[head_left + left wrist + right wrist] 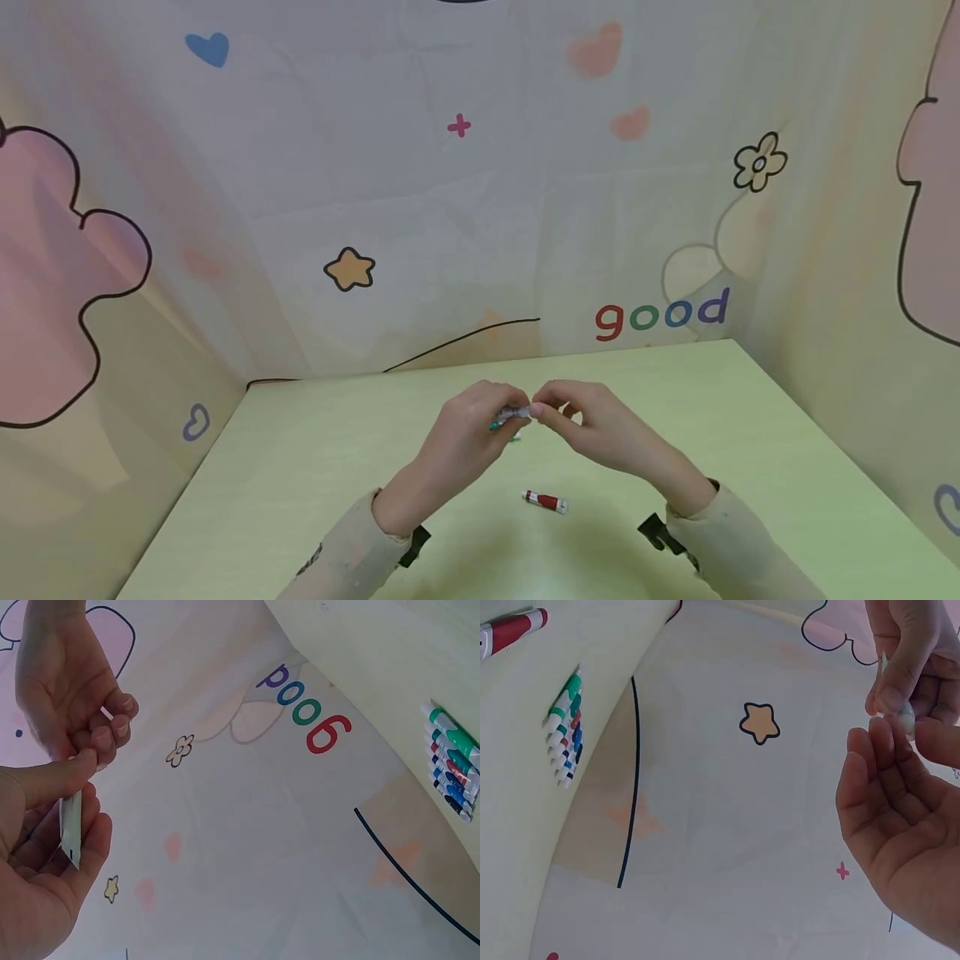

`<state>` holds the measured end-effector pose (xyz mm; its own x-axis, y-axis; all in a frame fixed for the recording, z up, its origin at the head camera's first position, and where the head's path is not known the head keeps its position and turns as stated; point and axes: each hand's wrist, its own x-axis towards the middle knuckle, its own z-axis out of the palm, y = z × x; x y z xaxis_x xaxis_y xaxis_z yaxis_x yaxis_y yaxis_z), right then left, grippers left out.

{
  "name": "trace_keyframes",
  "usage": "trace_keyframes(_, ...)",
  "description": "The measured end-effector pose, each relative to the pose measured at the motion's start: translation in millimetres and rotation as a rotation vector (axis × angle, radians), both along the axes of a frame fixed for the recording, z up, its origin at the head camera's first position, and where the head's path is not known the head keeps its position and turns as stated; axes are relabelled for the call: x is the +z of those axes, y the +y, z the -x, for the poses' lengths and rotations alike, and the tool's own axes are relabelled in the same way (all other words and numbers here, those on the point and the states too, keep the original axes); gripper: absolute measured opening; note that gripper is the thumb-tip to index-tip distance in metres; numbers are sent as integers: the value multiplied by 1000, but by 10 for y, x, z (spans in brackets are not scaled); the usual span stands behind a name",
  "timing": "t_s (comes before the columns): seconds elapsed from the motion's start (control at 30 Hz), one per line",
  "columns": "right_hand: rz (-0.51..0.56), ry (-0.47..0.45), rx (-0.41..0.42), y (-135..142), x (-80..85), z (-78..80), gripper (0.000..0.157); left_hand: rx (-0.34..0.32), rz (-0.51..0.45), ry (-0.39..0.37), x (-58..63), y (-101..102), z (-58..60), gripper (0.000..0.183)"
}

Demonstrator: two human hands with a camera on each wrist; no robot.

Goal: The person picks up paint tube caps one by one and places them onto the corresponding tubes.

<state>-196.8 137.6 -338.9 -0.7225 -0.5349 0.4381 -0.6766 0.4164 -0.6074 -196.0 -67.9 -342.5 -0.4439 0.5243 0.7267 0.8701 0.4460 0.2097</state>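
My left hand (476, 421) grips a small white paint tube (513, 412) above the table. Its flat crimped end (71, 855) shows below the left fingers in the left wrist view. At the tube's other end, the thumb and forefinger of my right hand (592, 421) pinch it, the fingertips of both hands close together. That end is mostly hidden by the fingers. On the table in front of me lies a red and white paint tube (546, 502), apart from both hands.
Farther back on the table (300, 500), a row of several paint tubes (454, 761) in green, red and blue lies side by side, largely hidden behind my left hand in the head view. A printed cloth (420, 208) hangs behind the table and along both sides.
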Motion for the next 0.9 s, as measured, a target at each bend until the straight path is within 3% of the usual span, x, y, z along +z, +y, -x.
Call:
trace_keyframes(0.6, -2, -78, -31, -33, -54, -16, 18, 18, 10, -2, -45, -10, -13, 23)
trace_keyframes(0.9, 65, -103, -64, 73, -21, -5, 15, 50, -17, -81, -23, -230, -11, 34)
